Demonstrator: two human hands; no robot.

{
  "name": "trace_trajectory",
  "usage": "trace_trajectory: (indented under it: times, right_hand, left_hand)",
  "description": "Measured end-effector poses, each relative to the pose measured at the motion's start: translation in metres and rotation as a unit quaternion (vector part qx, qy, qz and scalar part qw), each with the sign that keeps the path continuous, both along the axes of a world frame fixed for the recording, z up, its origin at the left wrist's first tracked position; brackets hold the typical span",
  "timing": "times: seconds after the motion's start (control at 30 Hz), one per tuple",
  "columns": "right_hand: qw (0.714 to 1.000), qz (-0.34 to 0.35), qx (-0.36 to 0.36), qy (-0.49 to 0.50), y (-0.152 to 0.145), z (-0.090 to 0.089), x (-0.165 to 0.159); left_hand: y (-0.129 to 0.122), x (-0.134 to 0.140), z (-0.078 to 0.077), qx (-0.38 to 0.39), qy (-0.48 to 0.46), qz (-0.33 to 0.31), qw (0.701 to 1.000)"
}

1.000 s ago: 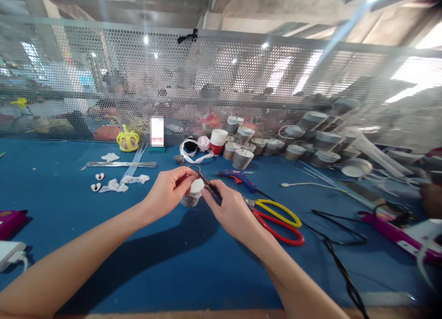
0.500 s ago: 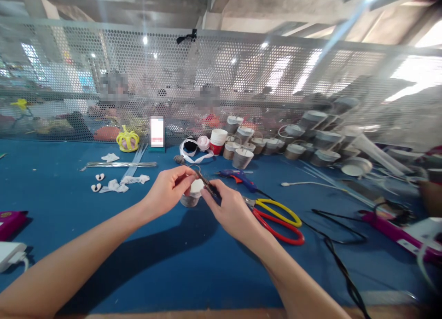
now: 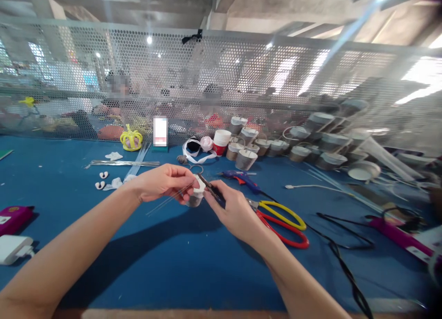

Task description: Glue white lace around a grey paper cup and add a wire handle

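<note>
My left hand (image 3: 167, 183) is closed in a pinch on thin wires (image 3: 164, 203), whose loose ends stick out down to the left. In my right hand (image 3: 236, 208) are dark pliers (image 3: 213, 191), their jaws pointing up and left close to the left fingertips. A small grey bucket (image 3: 195, 201) with a white top stands on the table below and between both hands, partly hidden by the left fingers. Just behind it shows a thin curved wire loop (image 3: 197, 168). Whether the jaws touch the wire I cannot tell.
Scissors (image 3: 283, 222) with red and yellow handles and a blue glue gun (image 3: 241, 178) lie to the right. Several small buckets (image 3: 246, 159) are stacked at the back right. A yellow crown-like piece (image 3: 131, 139), a phone (image 3: 160, 132) and a wire bundle (image 3: 126, 163) sit back left.
My left hand has turned and dropped slightly, and thin wires now show trailing from it to the left. The pliers stay in my right hand. The view has shifted a little.
</note>
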State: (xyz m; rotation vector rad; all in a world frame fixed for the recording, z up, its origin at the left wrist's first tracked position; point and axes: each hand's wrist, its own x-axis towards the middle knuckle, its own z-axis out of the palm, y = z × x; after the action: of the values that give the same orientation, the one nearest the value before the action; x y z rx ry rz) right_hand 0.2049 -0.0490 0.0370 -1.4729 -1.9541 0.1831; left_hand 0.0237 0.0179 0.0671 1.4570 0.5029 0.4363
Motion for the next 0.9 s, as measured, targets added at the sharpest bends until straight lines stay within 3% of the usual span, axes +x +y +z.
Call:
trace_trajectory:
  times: [0.27, 0.53, 0.73, 0.9]
  right_hand:
    - [0.997, 0.073, -0.012, -0.004, 0.000, 0.003, 0.002]
    - [0.995, 0.100, -0.021, 0.002, -0.002, 0.003, 0.002]
    - [0.996, 0.084, -0.022, -0.013, -0.003, 0.006, 0.001]
    - [0.997, 0.069, -0.017, -0.036, -0.002, 0.006, 0.002]
  left_hand:
    - [0.011, -0.004, -0.007, -0.053, -0.018, -0.078, 0.995]
    - [0.010, -0.001, -0.014, -0.086, -0.051, -0.131, 0.986]
    - [0.008, 0.001, -0.015, -0.093, -0.054, -0.114, 0.988]
    - [0.005, 0.004, -0.012, -0.056, -0.041, -0.044, 0.997]
